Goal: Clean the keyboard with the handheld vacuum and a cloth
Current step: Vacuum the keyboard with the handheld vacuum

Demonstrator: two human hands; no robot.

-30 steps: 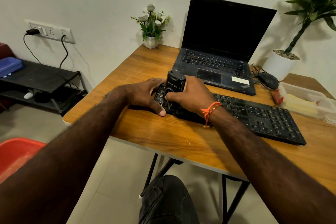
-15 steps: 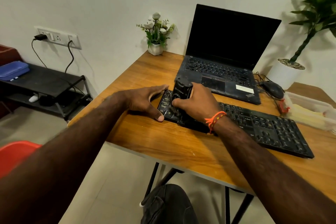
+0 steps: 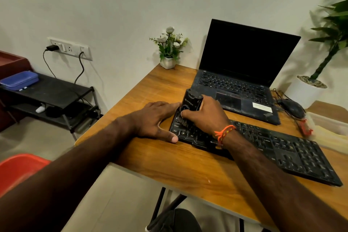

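Note:
A black keyboard lies across the wooden desk. My right hand grips a small black handheld vacuum, held upright with its lower end on the keys at the keyboard's left end. My left hand lies flat on the desk against the keyboard's left edge, fingers straight and thumb at the front corner. A pale yellow cloth lies at the right, beside a clear plastic box.
An open black laptop stands behind the keyboard, a mouse with cables to its right. A small flower pot and a large white planter stand at the back. A black rack stands to the left, a red chair lower left.
The view has shifted so the desk sits further right and lower. The vacuum has moved slightly over the left keys; my left hand stays at the keyboard's left edge.

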